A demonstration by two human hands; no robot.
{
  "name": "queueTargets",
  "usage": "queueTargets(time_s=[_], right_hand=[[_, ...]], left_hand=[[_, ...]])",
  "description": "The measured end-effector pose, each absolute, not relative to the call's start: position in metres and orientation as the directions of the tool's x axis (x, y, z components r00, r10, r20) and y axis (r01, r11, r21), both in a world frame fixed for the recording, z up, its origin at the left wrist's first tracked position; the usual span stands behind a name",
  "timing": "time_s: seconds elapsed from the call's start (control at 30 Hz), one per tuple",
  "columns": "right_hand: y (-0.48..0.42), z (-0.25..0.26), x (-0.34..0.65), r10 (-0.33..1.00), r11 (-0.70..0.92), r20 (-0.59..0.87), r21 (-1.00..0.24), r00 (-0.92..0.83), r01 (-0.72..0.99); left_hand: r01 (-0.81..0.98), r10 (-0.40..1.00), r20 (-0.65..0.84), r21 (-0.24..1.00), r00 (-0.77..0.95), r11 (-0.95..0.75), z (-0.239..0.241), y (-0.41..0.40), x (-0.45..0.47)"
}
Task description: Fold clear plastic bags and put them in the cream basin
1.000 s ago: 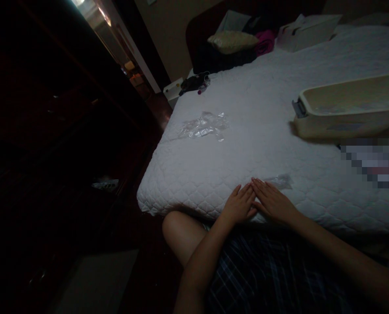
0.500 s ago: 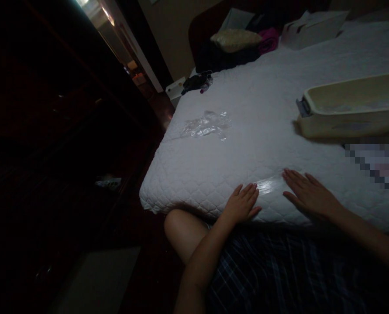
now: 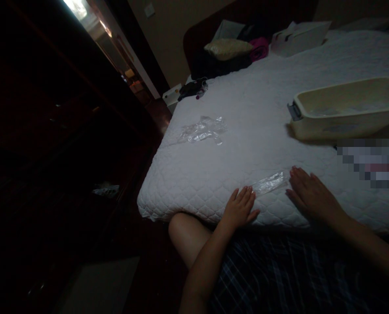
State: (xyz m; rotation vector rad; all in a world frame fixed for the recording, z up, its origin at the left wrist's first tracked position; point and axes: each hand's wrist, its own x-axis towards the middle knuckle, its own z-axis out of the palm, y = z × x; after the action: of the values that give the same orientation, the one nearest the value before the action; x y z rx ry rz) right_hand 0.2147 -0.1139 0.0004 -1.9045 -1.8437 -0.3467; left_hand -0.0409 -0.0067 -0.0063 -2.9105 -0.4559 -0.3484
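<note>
A narrow strip of clear plastic film (image 3: 269,183), perhaps a folded bag, lies on the white quilted mattress (image 3: 181,179) near its front edge. My left hand (image 3: 240,206) rests flat at the strip's left end, fingers stretched out and fingertips touching it. At the other end is my right hand (image 3: 312,192), palm down with the thumb apart, its fingertips just beyond the film. Neither hand grips anything. Farther back on the bed a crumpled clear plastic bag (image 3: 203,131) is spread out.
To the right stands a cream plastic bin (image 3: 341,126) with a grey latch, beside a blurred-out item (image 3: 371,163). At the back are a white box (image 3: 299,40), a beige cushion (image 3: 228,49) and a magenta roll (image 3: 259,49). A doorway (image 3: 115,48) opens at upper left.
My right hand has slid a little to the right, away from the film strip, uncovering more of it. My left hand stays at its left end. The camera view has shifted slightly.
</note>
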Motion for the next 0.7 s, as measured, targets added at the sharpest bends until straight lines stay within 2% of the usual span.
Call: queueTargets(time_s=[0.07,0.17,0.37,0.7], right_hand=[[-0.108,0.004,0.193,0.852,0.148,0.519,-0.122,-0.064,0.982],[-0.095,-0.003,0.164,0.851,0.316,0.468,-0.091,-0.24,0.944],[-0.084,-0.021,0.161,0.868,0.338,0.422,-0.117,-0.261,0.934],[-0.093,-0.012,0.189,0.906,0.318,0.338,-0.147,-0.255,0.937]], left_hand=[[0.316,0.272,0.274,-0.132,0.923,-0.94,-0.007,-0.006,-0.041],[0.312,0.266,0.276,-0.138,0.924,-0.94,-0.006,-0.005,-0.041],[0.317,0.27,0.27,-0.147,0.924,-0.937,-0.005,-0.007,-0.042],[0.324,0.272,0.316,-0.122,0.909,-0.938,-0.009,-0.008,-0.041]])
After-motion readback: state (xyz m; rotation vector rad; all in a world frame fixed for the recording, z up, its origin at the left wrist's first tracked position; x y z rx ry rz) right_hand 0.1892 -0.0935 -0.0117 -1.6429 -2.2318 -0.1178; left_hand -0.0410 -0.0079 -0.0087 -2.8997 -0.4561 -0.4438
